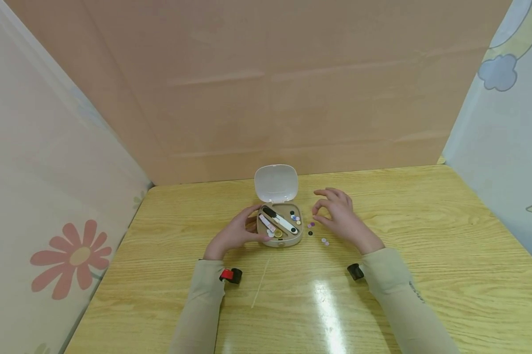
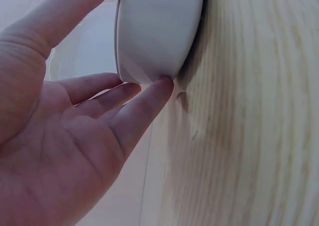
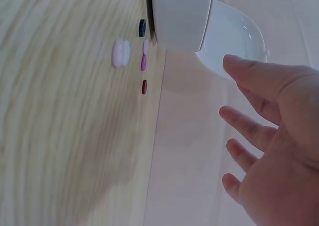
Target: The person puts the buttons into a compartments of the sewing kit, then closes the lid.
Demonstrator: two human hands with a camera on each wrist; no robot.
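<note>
My left hand (image 1: 238, 231) holds a small white box (image 1: 288, 242) from its left side, thumb at the front and fingers at the side. The left wrist view shows fingertips touching the box wall (image 2: 159, 32). The box's lid (image 1: 276, 183) stands raised at the back. Its beige tray holds a slender black-and-white tool (image 1: 280, 220), a gold ring (image 1: 278, 234) and several small buttons (image 1: 294, 217). My right hand (image 1: 343, 216) hovers right of the box, thumb and index tips together, other fingers extended; I cannot tell whether something tiny is between the tips.
Several loose buttons lie on the wooden table (image 1: 168, 305) right of the box: purple ones (image 1: 311, 224), a black one (image 1: 310, 233) and pale ones (image 1: 325, 241). A thin pale strip (image 1: 260, 285) lies in front. A tan panel (image 1: 266, 98) rises behind the table.
</note>
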